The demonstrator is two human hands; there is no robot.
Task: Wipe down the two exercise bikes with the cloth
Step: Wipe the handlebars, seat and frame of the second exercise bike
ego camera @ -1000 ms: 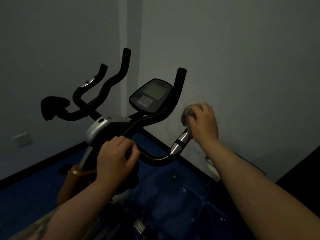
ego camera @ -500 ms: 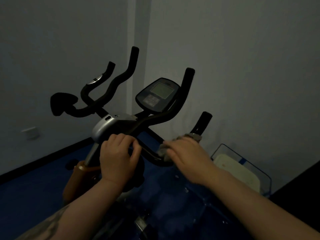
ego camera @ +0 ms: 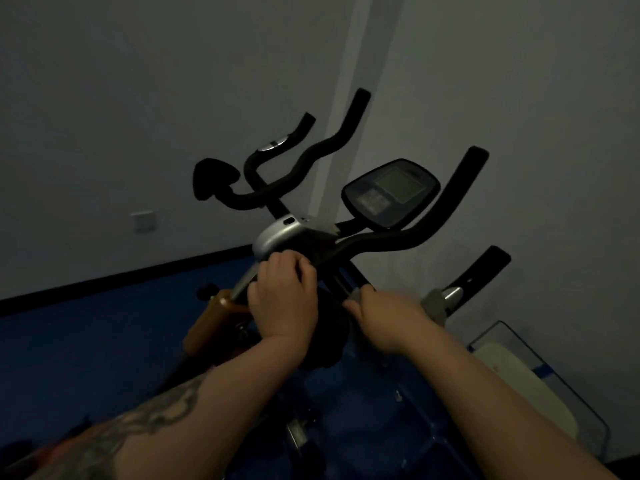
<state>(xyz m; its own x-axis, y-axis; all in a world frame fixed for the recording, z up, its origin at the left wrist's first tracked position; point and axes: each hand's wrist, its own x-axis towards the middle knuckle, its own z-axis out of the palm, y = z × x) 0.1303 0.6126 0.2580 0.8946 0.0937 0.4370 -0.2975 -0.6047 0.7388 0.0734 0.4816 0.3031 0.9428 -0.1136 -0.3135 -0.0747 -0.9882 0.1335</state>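
Note:
An exercise bike with black handlebars [ego camera: 398,242], a silver stem cover [ego camera: 277,237] and a display console [ego camera: 391,190] stands in front of me in dim light. My left hand [ego camera: 284,299] grips the handlebar close to the stem. My right hand [ego camera: 384,313] holds a grey cloth [ego camera: 433,303] wrapped on the lower right handlebar, just below its chrome sensor band [ego camera: 453,292]. Behind the near bike, a second pair of black handlebars [ego camera: 304,154] and a black saddle [ego camera: 213,176] show near the wall.
The bike's orange frame [ego camera: 207,323] drops to a blue floor [ego camera: 86,341]. A clear box [ego camera: 540,382] with a pale item inside sits at the right, by the wall. A wall socket [ego camera: 143,220] is at the left. Grey walls meet in a corner behind the bikes.
My right hand slid the cloth from the upper end of the right handlebar, down past the chrome band, toward the middle. The view shifted, and the clear box came into sight.

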